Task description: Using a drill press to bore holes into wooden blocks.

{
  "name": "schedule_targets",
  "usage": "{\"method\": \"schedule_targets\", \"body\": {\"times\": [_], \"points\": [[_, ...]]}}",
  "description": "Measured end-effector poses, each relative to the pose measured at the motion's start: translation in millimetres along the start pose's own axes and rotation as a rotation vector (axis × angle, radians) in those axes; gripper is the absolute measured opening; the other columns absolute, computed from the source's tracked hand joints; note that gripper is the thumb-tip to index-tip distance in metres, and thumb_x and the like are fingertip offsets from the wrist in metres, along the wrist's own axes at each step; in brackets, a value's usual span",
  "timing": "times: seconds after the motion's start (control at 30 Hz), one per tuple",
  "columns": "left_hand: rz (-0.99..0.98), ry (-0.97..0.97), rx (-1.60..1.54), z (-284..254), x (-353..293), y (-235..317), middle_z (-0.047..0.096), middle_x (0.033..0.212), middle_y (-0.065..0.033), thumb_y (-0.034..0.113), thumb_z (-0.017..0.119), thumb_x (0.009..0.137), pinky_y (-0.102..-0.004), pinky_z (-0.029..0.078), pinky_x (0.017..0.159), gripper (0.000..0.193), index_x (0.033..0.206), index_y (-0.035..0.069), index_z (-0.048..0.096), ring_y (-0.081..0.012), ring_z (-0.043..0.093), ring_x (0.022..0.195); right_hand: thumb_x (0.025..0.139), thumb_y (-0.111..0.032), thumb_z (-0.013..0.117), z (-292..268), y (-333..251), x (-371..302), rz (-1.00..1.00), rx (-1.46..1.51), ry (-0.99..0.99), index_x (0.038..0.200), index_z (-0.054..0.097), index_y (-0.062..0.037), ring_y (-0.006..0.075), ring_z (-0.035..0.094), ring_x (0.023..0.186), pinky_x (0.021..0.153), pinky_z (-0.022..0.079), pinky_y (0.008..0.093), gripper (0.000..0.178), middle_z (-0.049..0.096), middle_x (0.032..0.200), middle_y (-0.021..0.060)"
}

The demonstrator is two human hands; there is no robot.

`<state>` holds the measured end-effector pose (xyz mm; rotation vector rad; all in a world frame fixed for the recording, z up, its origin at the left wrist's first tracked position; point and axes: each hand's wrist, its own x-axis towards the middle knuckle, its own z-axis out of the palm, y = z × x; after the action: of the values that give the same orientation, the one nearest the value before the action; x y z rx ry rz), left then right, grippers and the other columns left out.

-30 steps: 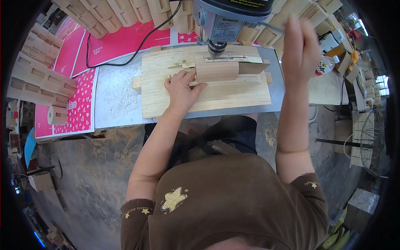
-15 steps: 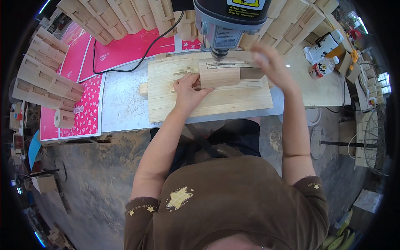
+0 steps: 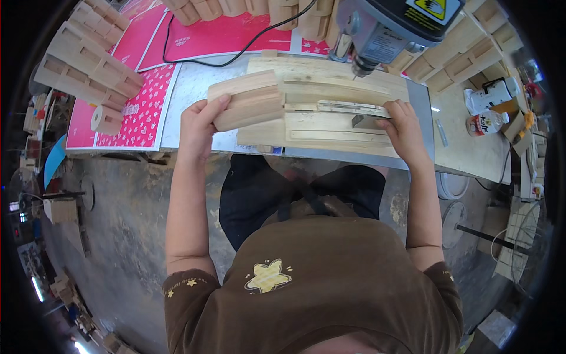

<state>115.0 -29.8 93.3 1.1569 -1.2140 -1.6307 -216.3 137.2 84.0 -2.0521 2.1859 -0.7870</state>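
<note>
My left hand (image 3: 199, 125) is closed on a pale wooden block (image 3: 250, 101) with a rounded top, thumb on its upper face. The block is held over the left part of a flat wooden base board (image 3: 265, 137). On the right, my right hand (image 3: 407, 128) pinches the end of a thin slotted metal strip (image 3: 351, 107) with a dark metal plate (image 3: 367, 122) beneath it. The strip lies along the wooden rails of the board. Above and behind it hangs the drill press (image 3: 392, 36), its chuck (image 3: 364, 67) and bit apart from the wood.
Stacked wooden blocks with recesses (image 3: 94, 59) line the left and back of the table, on pink printed sheets (image 3: 236, 38). A black cable (image 3: 247, 44) crosses the sheets. At right stand a plastic bottle (image 3: 486, 124) and a white container (image 3: 494, 97).
The wooden block has come away from under the drill and moved left in my left hand. My right hand has come down onto the metal strip. The whole view has shifted.
</note>
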Motion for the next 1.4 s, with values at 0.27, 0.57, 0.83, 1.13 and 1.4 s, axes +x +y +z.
{"method": "schedule_targets", "body": {"times": [0.27, 0.57, 0.83, 1.13, 1.4], "points": [[-0.169, -0.043, 0.099, 32.4, -13.1, -18.5, 0.062, 0.07, -0.0108, 0.035, 0.076, 0.073, -0.0234, 0.047, 0.05, 0.043, 0.076, -0.006, 0.062, -0.0138, 0.06, 0.056, 0.072, -0.008, 0.068, -3.7, -19.7, -9.4, -0.013, 0.027, -0.029, 0.095, 0.056, -0.0021, 0.032, 0.049, 0.093, 0.079, 0.041, 0.0395, 0.027, 0.056, 0.093, 0.0122], [-0.215, -0.041, 0.03, 49.7, -17.2, -34.4, 0.061, 0.069, -0.0095, 0.036, 0.076, 0.074, -0.0231, 0.043, 0.045, 0.046, 0.079, -0.007, 0.062, -0.0124, 0.055, 0.05, 0.072, -0.01, 0.068, -7.1, -12.2, -20.0, 0.027, -0.01, 0.007, 0.096, 0.056, -0.0022, 0.0323, 0.05, 0.092, 0.08, 0.041, 0.0398, 0.028, 0.056, 0.092, 0.0119], [-0.158, -0.299, 0.107, 83.2, -16.2, -55.4, 0.061, 0.073, -0.0066, 0.034, 0.078, 0.072, -0.0226, 0.045, 0.056, 0.043, 0.086, -0.004, 0.062, -0.0105, 0.057, 0.064, 0.071, -0.01, 0.069, 1.4, -15.1, -15.8, -0.002, 0.02, 0.022, 0.095, 0.056, -0.0022, 0.0324, 0.05, 0.091, 0.078, 0.042, 0.0393, 0.028, 0.056, 0.092, 0.0122], [0.708, -0.231, 0.66, 105.8, -18.7, -95.0, 0.055, 0.114, -0.0177, 0.017, 0.083, 0.057, -0.0385, 0.046, 0.086, 0.075, 0.121, -0.002, 0.048, -0.0341, 0.055, 0.101, 0.067, -0.008, 0.072, 7.0, 11.3, 1.4, 0.053, -0.03, 0.132, 0.1, 0.058, -0.004, 0.0323, 0.053, 0.089, 0.077, 0.044, 0.039, 0.035, 0.058, 0.09, 0.0117], [0.755, 0.074, 0.959, 104.8, 22.1, -107.0, 0.054, 0.096, -0.0062, 0.027, 0.082, 0.056, -0.0407, 0.028, 0.086, 0.076, 0.125, 0.012, 0.053, -0.0238, 0.048, 0.093, 0.066, -0.006, 0.074, 24.4, 11.5, 33.9, 0.075, -0.032, 0.185, 0.102, 0.061, -0.0054, 0.0327, 0.054, 0.088, 0.078, 0.044, 0.0399, 0.038, 0.06, 0.091, 0.0116]]}}
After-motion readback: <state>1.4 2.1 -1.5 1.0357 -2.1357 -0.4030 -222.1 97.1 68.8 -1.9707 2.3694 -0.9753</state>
